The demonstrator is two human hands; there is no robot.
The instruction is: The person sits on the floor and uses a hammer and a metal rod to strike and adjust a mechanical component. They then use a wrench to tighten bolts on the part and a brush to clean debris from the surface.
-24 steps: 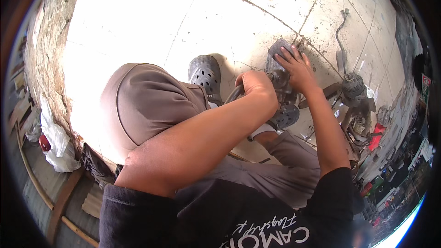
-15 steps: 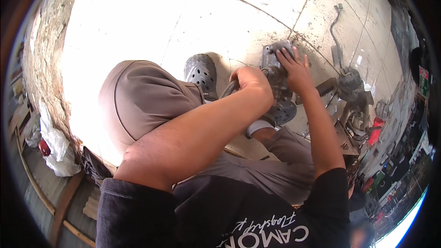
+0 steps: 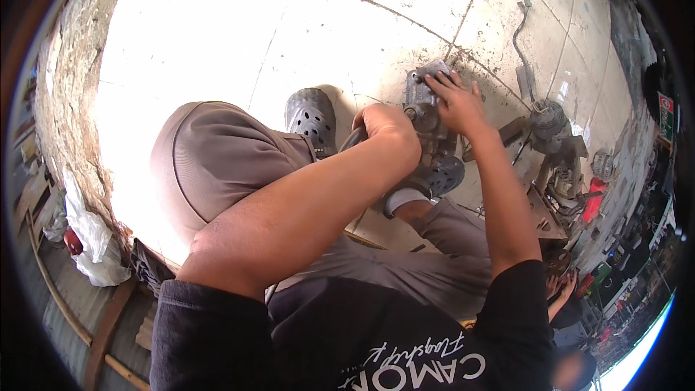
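Observation:
My left hand (image 3: 384,127) is closed on a dark curved handle or hose (image 3: 353,137) beside a greasy grey metal housing (image 3: 427,119), which has a rounded boss in its middle and bolt holes at its upper end. My right hand (image 3: 456,101) lies on that upper end with fingers stretched and apart. Grey perforated clogs (image 3: 310,116) show either side of the part, the right one partly hidden beneath it.
Around me are white tiles (image 3: 253,22). Metal parts with a cable (image 3: 550,130) and a red object (image 3: 594,195) lie rightward. A crumbling edge (image 3: 69,101) and white plastic bags (image 3: 90,239) are leftward. Another person's hands (image 3: 561,289) show at lower right.
My hands appear slightly further left as the view shifts. The dark flat shape under my right fingers now shows less, with more of the housing's upper end visible. Another person's hands have appeared.

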